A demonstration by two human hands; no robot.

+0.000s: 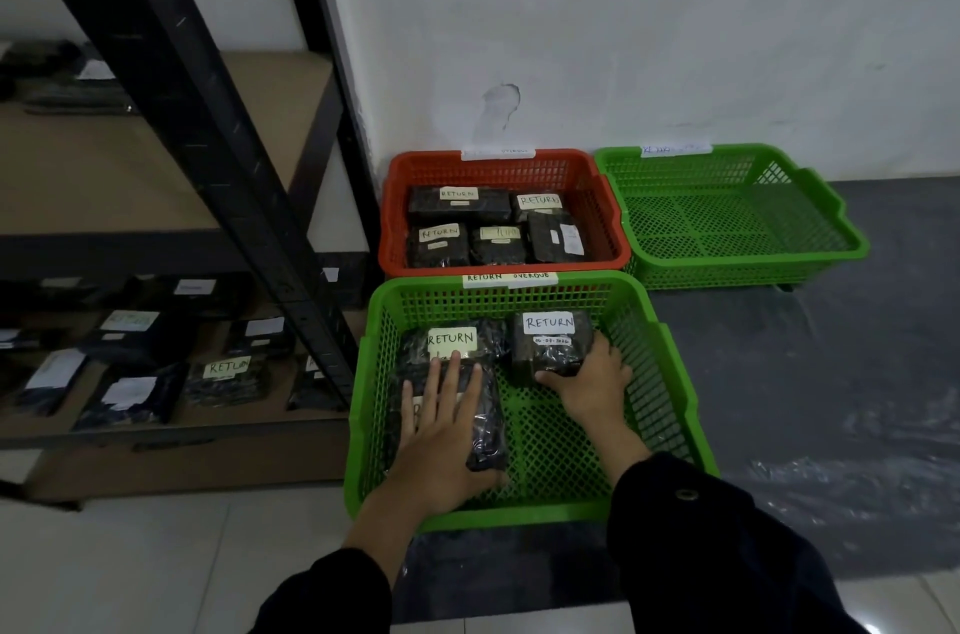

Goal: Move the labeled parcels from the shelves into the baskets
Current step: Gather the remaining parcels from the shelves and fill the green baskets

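On the grey floor (810,363) by a white wall (623,36), the near green basket (670,373) holds parcels. The left hand (447,436) lies flat, fingers (453,373) straight, on the front-left parcel (491,431). The right hand (592,386) grips the back-right parcel (550,347), fingers curled round it.

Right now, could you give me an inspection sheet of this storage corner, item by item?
Surface: tiled floor; plastic sheet at right.
Job's things: near basket holds three parcels; red basket holds five; far basket stands beside it; shelf parcels wait on the shelves.
Clutter: nothing seen.
Hands: left hand lies flat on the front parcel; right hand grips the right parcel.
Cables: nothing seen.
Surroundings: white wall behind the baskets.
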